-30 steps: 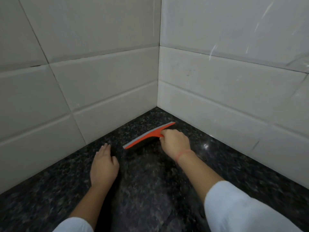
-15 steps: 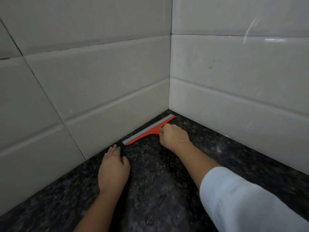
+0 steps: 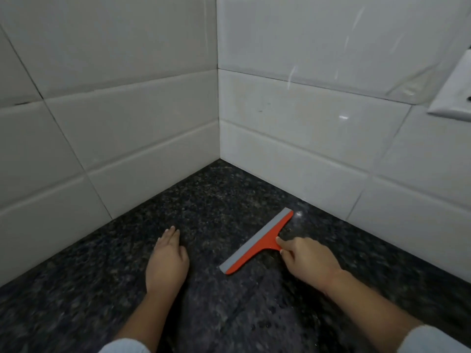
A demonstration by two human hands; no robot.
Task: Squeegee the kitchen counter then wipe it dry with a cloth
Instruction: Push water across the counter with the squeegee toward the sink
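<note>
An orange squeegee [image 3: 260, 244] with a grey rubber blade lies on the dark speckled granite counter [image 3: 229, 314], its blade running diagonally from lower left to upper right. My right hand [image 3: 307, 259] grips its short handle, fingers curled around it. My left hand [image 3: 167, 262] rests flat on the counter to the left of the squeegee, fingers straight and pointing toward the wall. No cloth is in view.
White tiled walls [image 3: 127, 123] meet in a corner [image 3: 218, 154] behind the counter. A white socket plate [image 3: 456, 93] sits on the right wall at the frame's edge. Wet streaks show on the counter near me.
My right hand has pulled the squeegee away from the left wall's base, back toward me and to the right. My left hand stays flat on the counter.
</note>
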